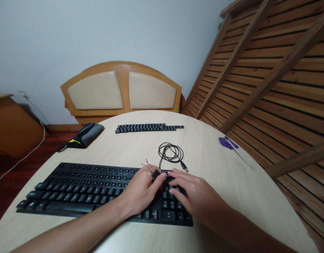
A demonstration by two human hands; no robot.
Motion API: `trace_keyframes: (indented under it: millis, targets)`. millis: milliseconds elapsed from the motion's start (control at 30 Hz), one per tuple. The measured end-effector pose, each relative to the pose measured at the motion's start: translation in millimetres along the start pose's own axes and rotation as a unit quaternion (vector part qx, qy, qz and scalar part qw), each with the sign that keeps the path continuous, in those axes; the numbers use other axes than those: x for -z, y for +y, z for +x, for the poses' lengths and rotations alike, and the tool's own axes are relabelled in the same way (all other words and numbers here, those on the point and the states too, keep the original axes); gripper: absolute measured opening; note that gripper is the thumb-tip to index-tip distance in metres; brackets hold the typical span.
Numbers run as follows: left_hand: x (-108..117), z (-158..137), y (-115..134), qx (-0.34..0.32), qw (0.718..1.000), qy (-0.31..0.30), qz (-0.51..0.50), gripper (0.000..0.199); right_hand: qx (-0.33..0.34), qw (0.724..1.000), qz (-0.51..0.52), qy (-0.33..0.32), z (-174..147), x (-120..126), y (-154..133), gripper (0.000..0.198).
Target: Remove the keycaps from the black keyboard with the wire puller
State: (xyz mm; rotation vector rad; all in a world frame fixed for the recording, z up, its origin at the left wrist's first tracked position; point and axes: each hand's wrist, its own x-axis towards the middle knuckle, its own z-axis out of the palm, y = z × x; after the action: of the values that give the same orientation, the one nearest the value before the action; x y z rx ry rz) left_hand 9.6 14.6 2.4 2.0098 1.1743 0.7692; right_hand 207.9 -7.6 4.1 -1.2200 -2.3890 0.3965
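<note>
- A pale round table [251, 189] fills the lower part of the view, seen from the seat of the person working at it
- A slatted wooden frame [262, 77] leans along the right side, beyond the table
- A headboard [126, 86] with two cream padded panels stands behind the far edge
- A black keyboard [69, 207] lies flat close to the person, its long axis running left to right; its upper main rows seem to lack their caps, while the nearer rows have them
- The right hand [193, 189] lies over the keyboard's right end, fingers bent onto the number pad; whether they pinch a key, I cannot tell
- The left hand [140, 191] crosses the keyboard beside it, closed round a small tool, its thumb tip almost meeting the right fingertips, so both hands are near the pad's top
- Loose keycaps [143, 127] sit in rows across the table, well beyond the hands
- A dark pouch [84, 135] rests at far left
- A coiled cable [175, 161] lies just beyond the hands
- A thin white stick [239, 154] touches a purple cloth [223, 143] at right
- The small tool [156, 174], black with two wire prongs, points away from the person and leftward
</note>
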Motion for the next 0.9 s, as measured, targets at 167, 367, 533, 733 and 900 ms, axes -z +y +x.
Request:
trace_keyframes:
  millis: [167,367,533,733,900]
  targets:
    - [1,1,1,0.004,1.0,0.001,-0.01,0.037,-0.006,1.0,-0.019,-0.009,0,-1,-2,0.017]
    - [4,1,2,0.03,0.997,-0.007,-0.068,0.046,-0.032,0.999,0.017,-0.008,2,7,-5,0.013]
    - [4,1,4,0.001,0.999,0.016,-0.05,0.044,-0.031,0.999,0.035,0.005,3,7,1,0.013]
    - [2,2,0,0.039,0.998,0.022,-0.032,0.045,-0.059,0.997,0.043,0.029,4,7,6,0.008]
    - [1,3,-2,0.043,0.999,0.016,-0.015,0.044,-0.074,0.995,0.054,0.044,8,10,13,0.015]
